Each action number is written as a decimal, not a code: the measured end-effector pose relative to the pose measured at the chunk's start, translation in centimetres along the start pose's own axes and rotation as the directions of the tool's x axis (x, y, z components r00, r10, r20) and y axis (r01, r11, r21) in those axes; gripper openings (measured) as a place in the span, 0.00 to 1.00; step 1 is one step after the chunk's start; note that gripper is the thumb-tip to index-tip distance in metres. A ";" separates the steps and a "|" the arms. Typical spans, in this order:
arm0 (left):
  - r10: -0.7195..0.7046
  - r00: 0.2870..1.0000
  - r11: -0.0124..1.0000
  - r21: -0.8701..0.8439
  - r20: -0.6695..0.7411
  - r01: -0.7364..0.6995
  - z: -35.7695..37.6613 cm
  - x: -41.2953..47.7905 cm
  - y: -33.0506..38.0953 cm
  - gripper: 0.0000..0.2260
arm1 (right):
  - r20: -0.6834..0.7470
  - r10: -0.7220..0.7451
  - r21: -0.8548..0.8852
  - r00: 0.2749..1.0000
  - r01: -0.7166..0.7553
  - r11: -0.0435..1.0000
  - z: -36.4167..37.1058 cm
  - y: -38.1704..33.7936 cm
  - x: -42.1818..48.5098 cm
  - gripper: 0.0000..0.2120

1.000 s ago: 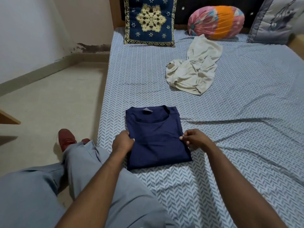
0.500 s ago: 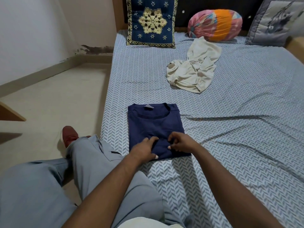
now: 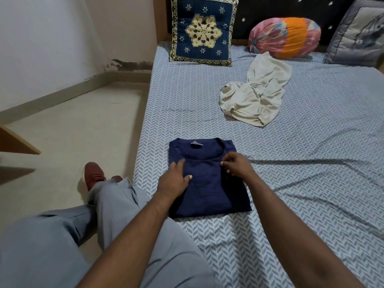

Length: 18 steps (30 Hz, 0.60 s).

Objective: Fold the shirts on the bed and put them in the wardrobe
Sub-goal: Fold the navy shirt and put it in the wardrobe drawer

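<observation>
At twelve o'clock on the bed (image 3: 311, 163), close to its near edge, lies the navy shirt (image 3: 207, 190), already folded to a neat rectangle with its collar at the far side. Half a second ago both hands were together at the shirt's six o'clock edge; now they have slid up toward the collar. The left hand (image 3: 174, 179) rests flat, fingers straight, on the nine o'clock side and grips nothing. The right hand (image 3: 236, 165) sits at the two o'clock corner with fingers bent onto the cloth; whether it pinches or only smooths cannot be told. The move looks like a last pressing of the fold, so this shirt seems ready for the wardrobe, which is out of view. Toward one o'clock, well apart, the cream shirt (image 3: 255, 96) lies crumpled, not yet folded.
</observation>
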<state>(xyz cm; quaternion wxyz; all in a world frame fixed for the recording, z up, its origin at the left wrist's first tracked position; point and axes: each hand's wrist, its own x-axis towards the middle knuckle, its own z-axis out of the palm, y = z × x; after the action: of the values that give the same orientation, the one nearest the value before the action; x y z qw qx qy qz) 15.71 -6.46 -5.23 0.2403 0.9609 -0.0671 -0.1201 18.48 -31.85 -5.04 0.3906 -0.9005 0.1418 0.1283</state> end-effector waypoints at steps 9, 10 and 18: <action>-0.153 0.964 0.988 0.036 0.219 0.149 -3.1 6.6 -1.3 0.49 | -0.059 0.128 -0.044 0.990 -0.131 0.990 -0.8 0.0 4.6 0.18; -0.167 0.956 0.986 0.042 0.243 0.162 -3.2 7.0 -1.4 0.50 | -0.048 0.156 -0.083 0.987 -0.160 0.984 -1.0 -0.8 4.3 0.18; -0.129 0.966 0.987 0.120 0.224 0.104 -3.1 7.2 -1.3 0.53 | -0.099 -0.531 -0.414 0.841 0.451 0.791 3.7 -6.6 3.7 0.22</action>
<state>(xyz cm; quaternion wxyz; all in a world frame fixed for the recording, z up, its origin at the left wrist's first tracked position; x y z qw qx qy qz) 23.57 -5.27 -4.64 0.1714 0.9542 -0.0442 -0.2411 23.86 -25.37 -4.34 0.2142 -0.9718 -0.0850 -0.0495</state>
